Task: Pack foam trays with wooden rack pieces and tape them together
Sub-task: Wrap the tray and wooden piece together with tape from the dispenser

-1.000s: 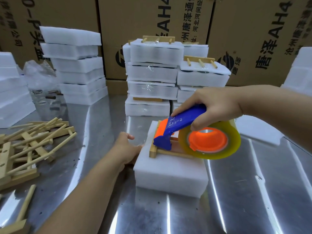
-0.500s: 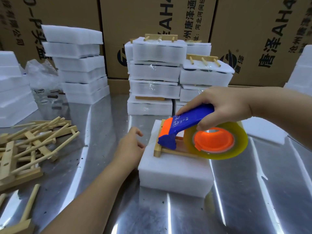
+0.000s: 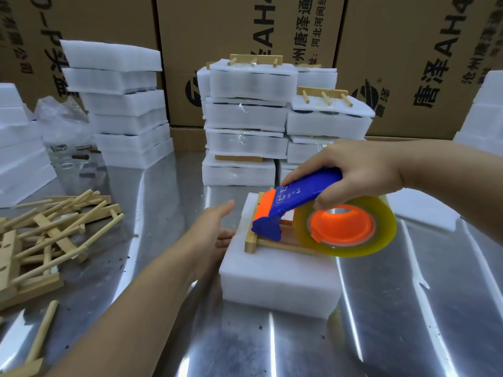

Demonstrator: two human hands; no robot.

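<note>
If pulled now, likely to skid across shiny metal table (image 3: 408, 322), lower frame: foam tray (image 3: 280, 278), centre, lying flat with nothing pinning it. Left of it, left hand (image 3: 212, 232), fingers straight and relaxed, gripping nothing, at tray's left side; touching or just beside, cannot tell. Needs to press down or brace before any pull. On tray top, wooden rack piece (image 3: 251, 242), loose, pegs pointing right; could shift or tip off if nudged by dispenser nose. Just above it, tape dispenser (image 3: 296, 195), blue nose over rack's left bar, contact unclear; tape roll (image 3: 383, 229) hanging past tray's right edge. Clenched round blue handle: right hand (image 3: 359, 170), right of centre. No tape end visibly stuck to foam, so could fail to anchor, or wrinkle. Mid left: pile of loose wooden pieces (image 3: 54, 240), well apart. Further back, centre: stacked taped packs (image 3: 245, 137), near enough for a sliding tray to bump. Upper left: bare foam stack (image 3: 119, 104). Behind all: cartons (image 3: 408, 50).
</note>
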